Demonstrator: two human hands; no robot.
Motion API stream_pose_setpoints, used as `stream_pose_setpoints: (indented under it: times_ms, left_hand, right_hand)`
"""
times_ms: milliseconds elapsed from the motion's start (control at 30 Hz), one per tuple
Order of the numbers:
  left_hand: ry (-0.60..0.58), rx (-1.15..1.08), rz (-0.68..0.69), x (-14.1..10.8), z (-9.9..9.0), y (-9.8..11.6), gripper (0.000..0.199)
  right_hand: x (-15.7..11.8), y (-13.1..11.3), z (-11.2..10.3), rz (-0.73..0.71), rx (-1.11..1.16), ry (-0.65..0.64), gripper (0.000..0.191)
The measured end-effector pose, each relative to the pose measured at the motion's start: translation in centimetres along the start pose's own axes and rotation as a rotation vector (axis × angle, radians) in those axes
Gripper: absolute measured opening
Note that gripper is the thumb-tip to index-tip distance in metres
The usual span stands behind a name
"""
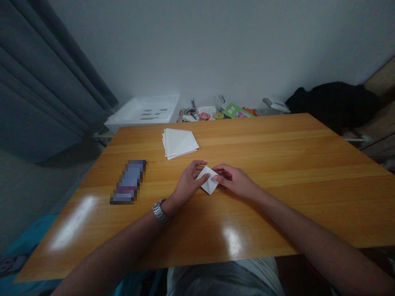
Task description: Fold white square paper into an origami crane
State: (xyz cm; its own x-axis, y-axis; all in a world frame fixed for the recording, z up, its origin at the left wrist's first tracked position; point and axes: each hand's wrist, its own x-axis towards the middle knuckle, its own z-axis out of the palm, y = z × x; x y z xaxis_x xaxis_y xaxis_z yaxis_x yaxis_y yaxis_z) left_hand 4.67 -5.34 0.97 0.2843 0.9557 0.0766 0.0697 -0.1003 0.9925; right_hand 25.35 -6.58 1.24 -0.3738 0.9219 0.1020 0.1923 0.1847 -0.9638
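Between my hands is a small folded piece of white paper (pixel 210 187), diamond-shaped with a crease running down its lower half. My left hand (pixel 189 181) grips its left side, thumb on top and fingers curled behind. From the right, my right hand (pixel 233 179) pinches the opposite edge, its thumb pressing on the face near the middle. The paper's underside and some fingertips are hidden. A silver watch (pixel 160 210) circles my left wrist.
A stack of white paper sheets (pixel 180 143) lies on the wooden table (pixel 277 164) beyond my hands. To the left rests a phone (pixel 128 182), its screen pixelated. Behind the far edge are a white tray (pixel 148 109), a green booklet (pixel 236 111) and dark cloth (pixel 333 105).
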Motion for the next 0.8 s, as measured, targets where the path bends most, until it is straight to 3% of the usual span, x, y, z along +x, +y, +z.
stream_pose_setpoints:
  times_ms: [167,567,800]
  left_hand:
    - [0.013,-0.009,-0.001,-0.2,0.3,0.3,0.039]
    - [0.064,0.062,-0.037,-0.4,0.3,1.2,0.030]
    - [0.077,0.035,-0.057,-0.3,0.1,0.7,0.033]
  right_hand:
    - [-0.1,-0.1,0.2,0.047,0.049,0.004,0.022]
    - [-0.4,-0.3,0.0,0.021,-0.110,0.011,0.017]
    - [-0.4,-0.2,0.4,0.044,0.024,0.004,0.022]
